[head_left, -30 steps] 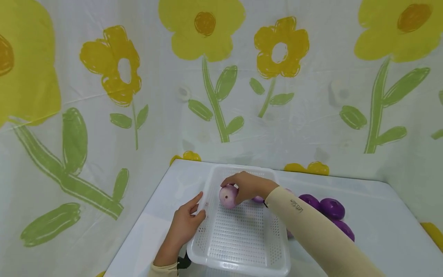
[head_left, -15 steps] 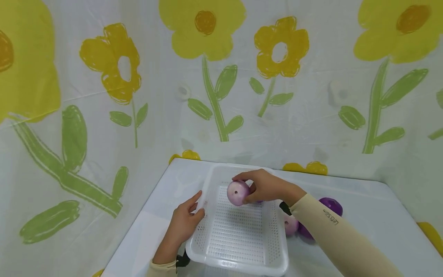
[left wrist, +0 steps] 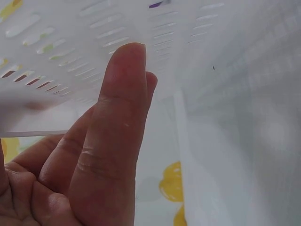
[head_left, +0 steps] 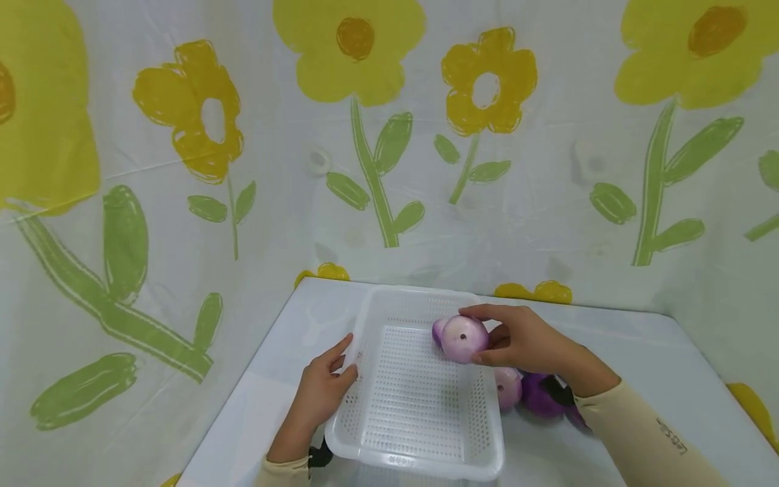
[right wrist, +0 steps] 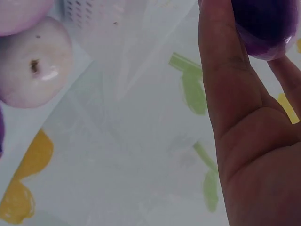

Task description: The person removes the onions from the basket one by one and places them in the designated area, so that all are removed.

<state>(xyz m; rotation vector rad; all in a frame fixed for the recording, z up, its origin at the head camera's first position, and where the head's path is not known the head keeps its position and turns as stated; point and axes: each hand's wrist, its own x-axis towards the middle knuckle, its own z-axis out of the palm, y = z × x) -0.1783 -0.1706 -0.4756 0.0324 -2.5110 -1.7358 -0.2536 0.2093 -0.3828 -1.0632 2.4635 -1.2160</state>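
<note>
My right hand (head_left: 526,341) grips a purple onion (head_left: 464,340) over the right side of a white perforated plastic basket (head_left: 402,462); its pale end with a small dark spot faces the head camera. In the right wrist view the onion (right wrist: 265,23) shows dark purple beside the fingers. Another onion (head_left: 437,331), partly covered by the held one, shows inside the basket's far right part. At the basket's left rim, my left hand (head_left: 321,392) touches it with fairly straight fingers. The left wrist view shows those fingers (left wrist: 115,117) against the slotted wall.
Right of the basket on the white table (head_left: 633,379) sit a pale purple onion (head_left: 506,389) and a darker onion (head_left: 540,398), with more partly behind the right wrist. A flower-print curtain (head_left: 548,230) stands behind the table.
My right hand has carried the onion rightward across the basket, from its left-middle to its right side. The left hand stays at the rim. The onion inside the basket is more exposed.
</note>
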